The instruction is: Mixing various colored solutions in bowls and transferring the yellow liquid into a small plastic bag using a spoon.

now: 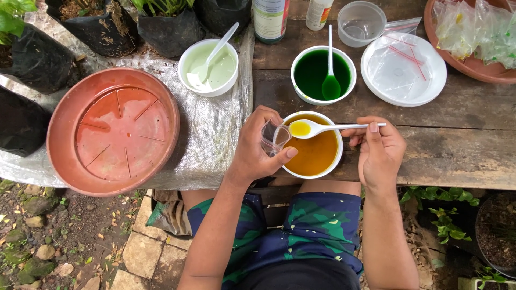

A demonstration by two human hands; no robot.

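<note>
Over orange bowl [317,156], left hand [258,147] pinching clear bag [273,137], right hand [379,150] holding spoon [322,128]

From my remote seat I see only my own two arms and lap below the white bowl of orange liquid [312,153]. Both forearms are bare, with no sleeves, watch or rings in view. The left hand [258,147] and right hand [379,153] wear no gloves, and the nails are short. Below the bowl, I wear shorts [312,231] in dark navy with green camouflage patches and small pale flecks.
</note>
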